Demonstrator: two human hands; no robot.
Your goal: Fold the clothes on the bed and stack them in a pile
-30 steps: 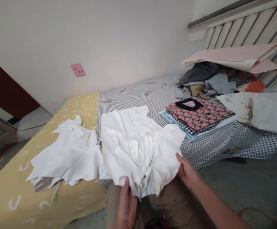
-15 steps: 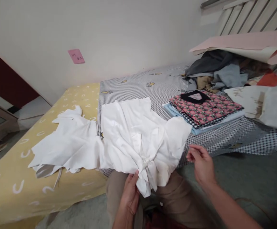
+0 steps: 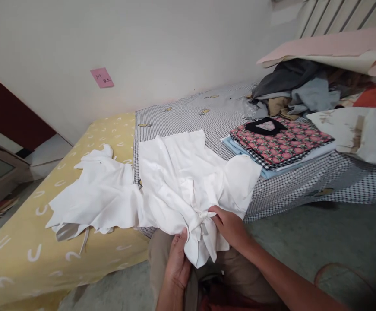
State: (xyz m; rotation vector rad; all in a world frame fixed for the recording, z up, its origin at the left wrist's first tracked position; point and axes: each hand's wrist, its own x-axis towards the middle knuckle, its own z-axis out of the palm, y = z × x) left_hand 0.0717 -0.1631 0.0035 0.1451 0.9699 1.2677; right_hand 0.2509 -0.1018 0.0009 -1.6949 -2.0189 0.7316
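A white shirt [image 3: 175,168] lies spread over the bed's near edge, its knotted front hanging over my knees. My left hand [image 3: 178,259] is closed on the fabric just left of the knot, thumb on top. At the knot [image 3: 202,216], my right hand [image 3: 229,224] pinches a short end of the cloth between thumb and fingers. To the left, a second white garment [image 3: 100,194] rests crumpled on the yellow sheet, touching the shirt's side; a thin strap [image 3: 84,241] dangles from its lower edge.
A folded stack of clothes with a pink floral shirt [image 3: 281,144] on top sits right of the white shirt. Behind it are heaped dark and grey clothes [image 3: 288,82] under a pink sheet [image 3: 330,45]. A pink note [image 3: 102,77] is on the wall. The yellow sheet [image 3: 19,255] covers the left.
My right hand has moved left from beside the shirt to the knot and taken hold of a cloth end there. My left hand keeps its hold.
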